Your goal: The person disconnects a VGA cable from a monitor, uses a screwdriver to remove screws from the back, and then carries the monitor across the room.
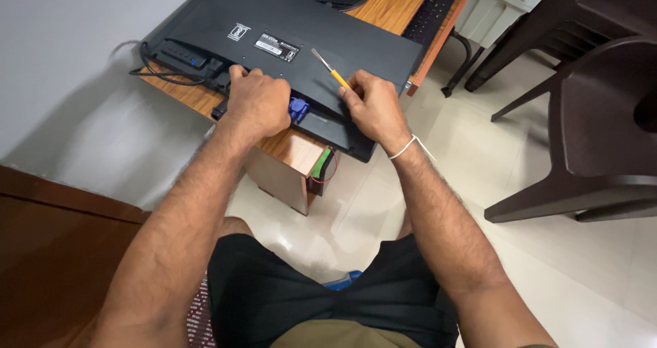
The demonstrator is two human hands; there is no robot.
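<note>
monitor point(274, 26) lies on desk point(301, 149) (face down), keyboard point(432, 9) behind it.

Blue plug point(297, 108) half hidden by hands

Black monitor point(274, 33) laid face down on wooden desk, back panel up, lower edge overhanging desk front. White and grey labels seen on back. Blue connector plug point(298, 108) seated at lower edge of back panel, partly covered by fingers. Small screwdriver point(331, 69), yellow handle, thin metal shaft, held tilted above panel, tip pointed up-left, clear of panel surface.
</note>
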